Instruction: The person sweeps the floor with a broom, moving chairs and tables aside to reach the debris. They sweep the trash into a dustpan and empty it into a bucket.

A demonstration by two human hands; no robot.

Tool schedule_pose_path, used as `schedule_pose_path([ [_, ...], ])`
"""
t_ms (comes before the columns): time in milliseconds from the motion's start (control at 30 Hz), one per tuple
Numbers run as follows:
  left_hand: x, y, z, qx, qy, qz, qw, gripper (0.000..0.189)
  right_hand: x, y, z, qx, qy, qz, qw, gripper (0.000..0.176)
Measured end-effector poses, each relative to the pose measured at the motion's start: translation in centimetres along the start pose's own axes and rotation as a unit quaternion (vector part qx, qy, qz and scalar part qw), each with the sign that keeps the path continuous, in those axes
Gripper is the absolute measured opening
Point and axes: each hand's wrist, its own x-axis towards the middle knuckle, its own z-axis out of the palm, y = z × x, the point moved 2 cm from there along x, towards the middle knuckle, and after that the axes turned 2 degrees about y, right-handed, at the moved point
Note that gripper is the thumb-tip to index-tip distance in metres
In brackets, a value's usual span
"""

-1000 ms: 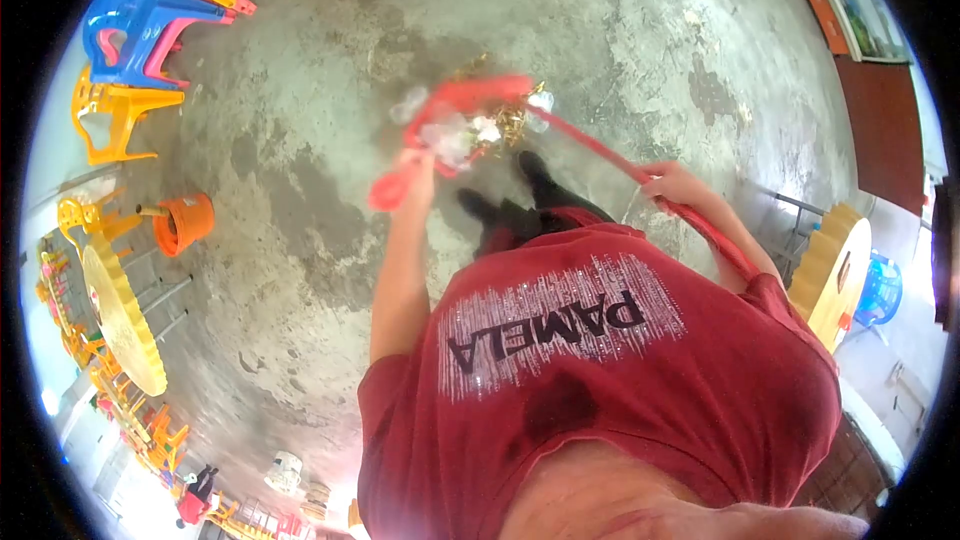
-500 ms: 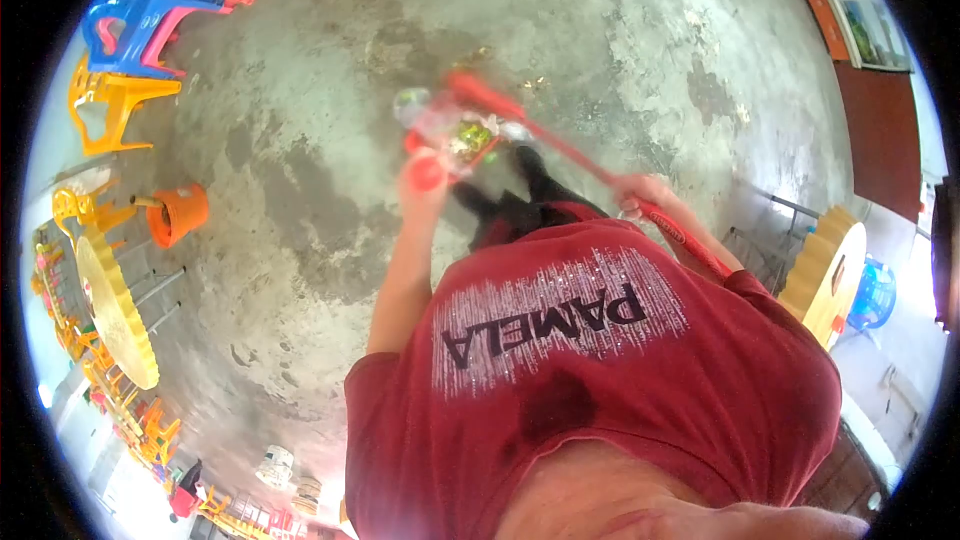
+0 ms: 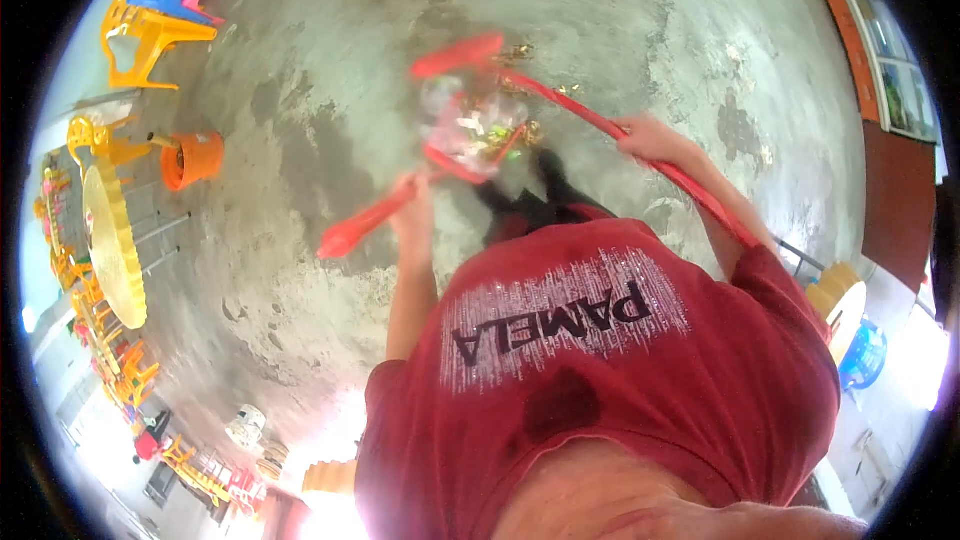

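My right hand (image 3: 655, 138) is wrapped round the long red handle of a broom (image 3: 570, 105). The handle's rear part runs back along my forearm, and the blurred red broom head (image 3: 457, 56) is over the floor just beyond the litter. My left hand (image 3: 412, 192) grips the handle of a red dustpan (image 3: 455, 163), whose thick end sticks out to the left. Clear plastic, white scraps and green and yellow bits form a litter heap (image 3: 485, 130) in and around the dustpan, in front of my dark shoes. Blur hides the pan's exact edges.
More small debris (image 3: 525, 52) lies beyond the broom head on the stained concrete floor (image 3: 330, 160). An orange bucket (image 3: 193, 160) stands at the left, near a round yellow table (image 3: 113, 245) and stacked plastic stools (image 3: 155, 35). A glass-fronted cabinet (image 3: 895, 65) is at the right.
The broom head has swung slightly away from me and left. My left hand has turned the dustpan, so its handle now points out to the left. The view has shifted a little.
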Motion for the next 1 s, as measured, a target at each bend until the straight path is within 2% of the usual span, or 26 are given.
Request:
schedule_pose_path([
  [133, -1.1, 0.9, -0.9, -0.11, 0.042, -0.124, 0.985, 0.029, 8.9, -0.9, 0.9, -0.099, -0.046, -0.01, 0.994, 0.024],
  [233, -0.7, 0.3, -0.9, -0.154, 0.076, -0.122, 0.978, 0.03, 11.4, -1.6, 1.9, -0.201, -0.07, -0.028, 0.977, 0.021],
  [300, -0.5, 1.4, -1.8, -0.058, 0.067, -0.136, 0.987, 0.031, 10.5, -1.7, 2.0, -0.272, -0.086, -0.051, 0.957, 0.02],
  [367, 0.0, 1.7, -2.1, -0.02, 0.074, -0.126, 0.989, 0.031, 7.3, -0.9, 1.5, -0.233, -0.089, 0.016, 0.968, 0.024],
  [433, 0.5, 0.5, -1.4, -0.045, 0.103, -0.095, 0.989, 0.032, 1.3, -2.0, -0.3, -0.166, -0.096, 0.043, 0.981, 0.027],
  [533, 0.6, -0.4, -0.4, -0.015, 0.144, -0.056, 0.988, 0.026, -2.4, -2.3, -2.1, -0.131, -0.132, 0.071, 0.98, 0.033],
  [633, -1.0, 1.9, -0.2, -0.044, 0.124, -0.142, 0.981, 0.032, -3.8, -0.5, -4.0, -0.132, -0.143, 0.094, 0.976, 0.038],
  [733, -1.8, -1.0, 0.7, -0.054, 0.133, -0.143, 0.979, 0.028, -4.6, -0.4, -6.4, -0.135, -0.129, 0.075, 0.98, 0.044],
  [833, -3.6, -2.1, 1.0, -0.126, 0.138, -0.122, 0.975, 0.025, -4.4, 0.0, -9.3, -0.164, -0.127, 0.026, 0.978, 0.051],
  [933, -4.7, -1.4, 0.8, -0.042, 0.156, -0.117, 0.98, 0.024, -3.2, -0.4, -11.0, -0.146, -0.117, 0.041, 0.981, 0.053],
  [1000, -4.9, -1.5, 1.2, -0.027, 0.168, -0.126, 0.977, 0.024, -1.1, -0.1, -11.1, -0.151, -0.102, 0.005, 0.983, 0.045],
])
